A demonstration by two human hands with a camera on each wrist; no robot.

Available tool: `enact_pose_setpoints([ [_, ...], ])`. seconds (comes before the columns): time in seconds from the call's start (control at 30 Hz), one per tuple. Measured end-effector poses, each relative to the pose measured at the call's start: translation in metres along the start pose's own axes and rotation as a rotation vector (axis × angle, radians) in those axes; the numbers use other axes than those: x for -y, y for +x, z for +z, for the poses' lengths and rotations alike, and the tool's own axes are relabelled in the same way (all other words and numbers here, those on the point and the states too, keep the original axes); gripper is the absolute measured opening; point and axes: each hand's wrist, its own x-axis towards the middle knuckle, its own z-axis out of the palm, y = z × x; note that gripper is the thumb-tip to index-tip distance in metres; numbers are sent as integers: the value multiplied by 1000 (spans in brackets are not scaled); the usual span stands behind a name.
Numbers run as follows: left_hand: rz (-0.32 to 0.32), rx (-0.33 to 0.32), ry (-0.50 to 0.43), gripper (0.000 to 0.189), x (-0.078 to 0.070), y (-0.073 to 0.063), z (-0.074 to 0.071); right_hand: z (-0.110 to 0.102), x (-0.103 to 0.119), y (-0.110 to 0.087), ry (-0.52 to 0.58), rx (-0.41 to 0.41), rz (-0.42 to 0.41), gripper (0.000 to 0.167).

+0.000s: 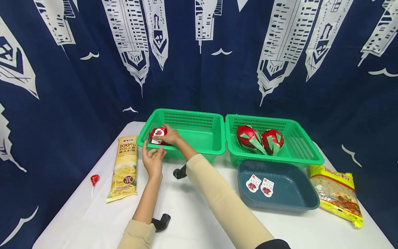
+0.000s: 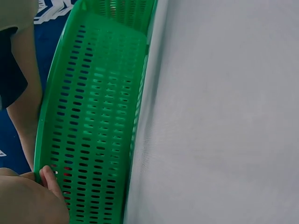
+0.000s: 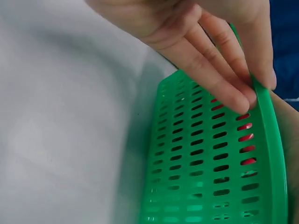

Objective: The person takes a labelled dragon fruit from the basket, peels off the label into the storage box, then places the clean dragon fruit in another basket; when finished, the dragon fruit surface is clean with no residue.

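Note:
In the head view, a red dragon fruit (image 1: 152, 132) sits in the left corner of the left green basket (image 1: 199, 151), partly covered by my right hand (image 1: 170, 136). The hand's fingers reach over the fruit, and its thumb crosses a white label (image 1: 159, 131) with a dragon fruit picture on the fruit's top. My left hand (image 1: 153, 162) grips the basket's front rim, thumb over the edge and fingers against the outer wall. The right wrist view shows these fingers (image 3: 210, 65) close up, with red showing through the wall slots.
A second green basket (image 1: 306, 147) holds two dragon fruits (image 1: 248, 136). Two more labels (image 1: 253, 183) lie on the left of a blue-grey tray (image 1: 289, 186). Pasta (image 1: 124, 173) and a red lollipop (image 1: 94, 178) lie at left, a yellow food bag (image 1: 337, 193) at right. Black cameras (image 1: 161, 222) hang from both wrists.

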Motion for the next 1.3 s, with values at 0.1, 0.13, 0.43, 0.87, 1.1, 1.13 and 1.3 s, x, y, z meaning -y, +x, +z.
enact_pose_setpoints([
  [0.1,3,5,5,71,4,-2,-1,3,-7,0,76,58,22,85],
  [0.13,9,6,3,71,4,-2,-2,3,-8,1,99,60,19,85],
  [0.43,23,25,-29,72,5,-2,2,-6,-16,0,180,-51,16,75],
  [0.87,11,16,-61,71,-1,4,-2,-83,4,-83,286,-288,-258,76],
  [1.1,-1,3,-59,70,1,4,-3,-113,-9,-189,308,-227,-364,77],
  [1.13,-1,4,-59,70,2,4,-3,-115,-14,-204,290,-204,-355,78],
  [1.3,7,24,-78,70,2,4,0,-107,-57,-256,169,-77,-325,81],
])
